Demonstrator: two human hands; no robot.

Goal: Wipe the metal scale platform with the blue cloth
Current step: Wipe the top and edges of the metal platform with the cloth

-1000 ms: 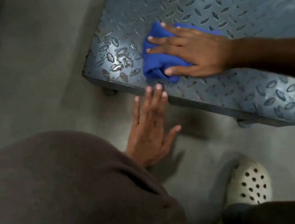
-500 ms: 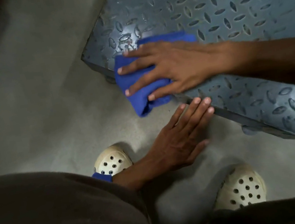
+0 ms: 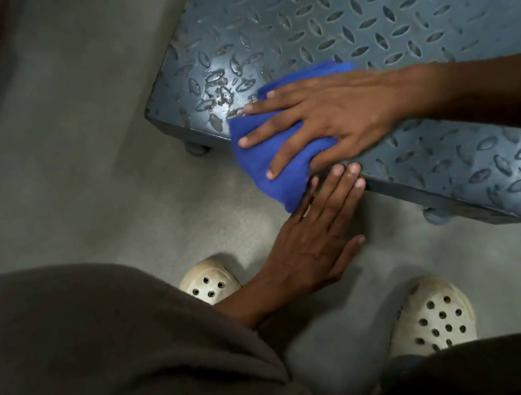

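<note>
The metal scale platform [image 3: 359, 12] is a grey-blue checker plate on short feet, filling the upper right. My right hand [image 3: 328, 115] lies flat with spread fingers on the blue cloth [image 3: 266, 161], pressing it onto the platform's near edge. Part of the cloth hangs over that edge toward the floor. My left hand [image 3: 315, 240] is open and flat below, its fingertips touching the platform's front edge and the hanging cloth. A scuffed, scratched patch [image 3: 219, 89] shows near the platform's left corner.
The platform stands on a grey concrete floor [image 3: 91, 175]. My two cream perforated clogs [image 3: 208, 283] [image 3: 437, 319] are planted close to the platform's front. My dark trouser knees fill the bottom of the view. A dark wall base runs along the upper left.
My right hand slid the cloth from on top of the platform down to its near edge, where it now overhangs. My left hand stayed at the front edge while my view shifted.
</note>
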